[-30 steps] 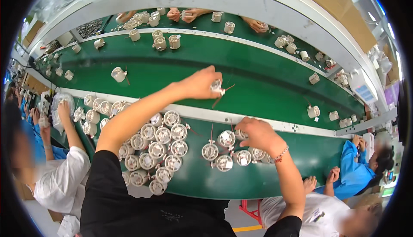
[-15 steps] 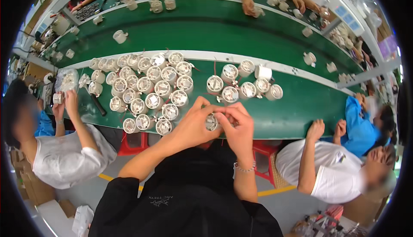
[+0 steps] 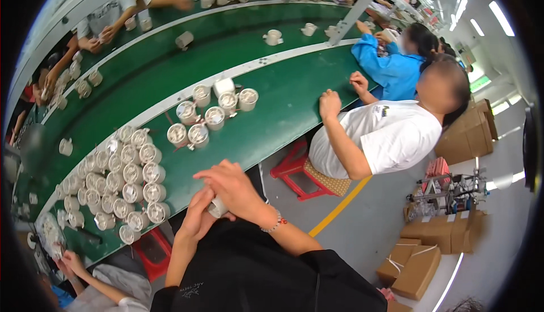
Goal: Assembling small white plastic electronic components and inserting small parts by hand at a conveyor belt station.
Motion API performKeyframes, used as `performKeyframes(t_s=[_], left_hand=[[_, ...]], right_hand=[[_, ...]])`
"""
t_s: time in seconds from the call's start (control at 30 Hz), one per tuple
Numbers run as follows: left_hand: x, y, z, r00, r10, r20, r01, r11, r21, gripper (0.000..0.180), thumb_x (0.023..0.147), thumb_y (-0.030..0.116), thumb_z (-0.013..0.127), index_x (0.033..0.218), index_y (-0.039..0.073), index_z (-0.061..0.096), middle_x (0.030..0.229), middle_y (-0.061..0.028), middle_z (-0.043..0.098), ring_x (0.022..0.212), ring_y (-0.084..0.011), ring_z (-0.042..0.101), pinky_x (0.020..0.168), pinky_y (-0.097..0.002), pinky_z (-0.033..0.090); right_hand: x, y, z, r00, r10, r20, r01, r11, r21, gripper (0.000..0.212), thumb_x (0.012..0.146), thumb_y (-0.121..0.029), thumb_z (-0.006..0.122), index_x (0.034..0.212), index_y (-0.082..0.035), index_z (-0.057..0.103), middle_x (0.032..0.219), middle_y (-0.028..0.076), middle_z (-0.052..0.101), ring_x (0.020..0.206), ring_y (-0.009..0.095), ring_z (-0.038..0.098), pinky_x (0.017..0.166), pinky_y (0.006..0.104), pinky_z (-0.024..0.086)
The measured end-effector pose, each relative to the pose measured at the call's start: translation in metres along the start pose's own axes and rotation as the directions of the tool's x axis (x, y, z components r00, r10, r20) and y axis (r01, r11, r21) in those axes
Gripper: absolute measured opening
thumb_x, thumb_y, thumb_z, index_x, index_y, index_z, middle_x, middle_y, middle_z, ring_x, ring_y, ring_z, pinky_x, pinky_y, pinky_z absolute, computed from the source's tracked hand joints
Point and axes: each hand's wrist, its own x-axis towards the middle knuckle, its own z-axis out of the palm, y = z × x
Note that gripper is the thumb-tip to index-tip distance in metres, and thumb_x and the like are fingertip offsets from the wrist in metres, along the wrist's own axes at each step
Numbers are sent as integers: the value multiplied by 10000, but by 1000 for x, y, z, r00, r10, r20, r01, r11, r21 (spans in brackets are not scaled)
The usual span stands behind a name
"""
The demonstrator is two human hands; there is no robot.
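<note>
A white round plastic housing [image 3: 217,207], partly covered by my fingers, sits between my hands in front of my body, just off the table's near edge. My left hand [image 3: 198,214] is closed around it from the left and below. From above, my right hand [image 3: 238,192] grips it, its fingers reaching across over the left hand's fingers. The housing's inside is hidden. Beyond my hands on the green table stands a large cluster of similar white round housings [image 3: 115,181], with internal parts and thin red wires showing. A smaller group of housings [image 3: 215,117] stands farther right.
A green conveyor belt [image 3: 141,79] runs behind a pale rail [image 3: 170,98], carrying scattered white parts. To my right a person in a white shirt [image 3: 374,142] sits on a red stool [image 3: 303,170]. Cardboard boxes [image 3: 416,269] stand on the floor. Another worker's hands [image 3: 71,264] are at lower left.
My view has swung to the right, so the table and neighbours appear tilted. My right hand has moved from pinching at the housing's edge to lying over it and the left hand.
</note>
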Motion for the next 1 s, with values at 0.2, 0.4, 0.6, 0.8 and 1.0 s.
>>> performKeyframes(t_s=[0.2,0.4,0.6,0.8,1.0], left_hand=[[23,0,-10,981,174,81,-181,979,89,362,1113,152,619,1455,36,586,1358,-101,638,1194,-225,682,889,-406,649],[8,0,-14,988,154,30,-157,969,190,316,1096,124,641,1384,-5,639,1248,-106,699,1079,-216,717,855,-390,648],[0,0,-18,990,136,25,-137,953,269,275,1105,148,634,1337,2,654,1190,-103,712,1016,-210,722,839,-379,634],[0,-4,-10,975,223,-21,-221,973,68,215,1116,135,602,1288,16,649,1233,-105,686,1054,-195,698,886,-372,622],[1,2,8,876,455,-159,-453,890,53,238,1105,138,563,1302,21,629,1286,-96,639,1187,-196,649,1035,-380,541]], right_hand=[[-5,-29,-12,947,319,33,-321,942,101,159,991,0,715,1130,33,785,912,84,693,794,202,676,691,315,524],[-2,-27,-14,812,509,285,-576,623,530,147,1034,10,717,1147,45,804,969,29,754,817,74,666,619,225,486],[-3,-12,-6,880,423,218,-469,695,545,161,1003,24,750,1152,39,810,942,61,781,771,66,662,616,205,471],[-5,-18,-10,876,455,161,-460,684,567,137,970,45,785,1105,55,802,931,52,777,727,63,649,614,210,478],[-5,-27,7,900,436,-18,-373,789,488,101,936,76,800,1034,61,780,907,6,732,680,39,577,577,200,430]])
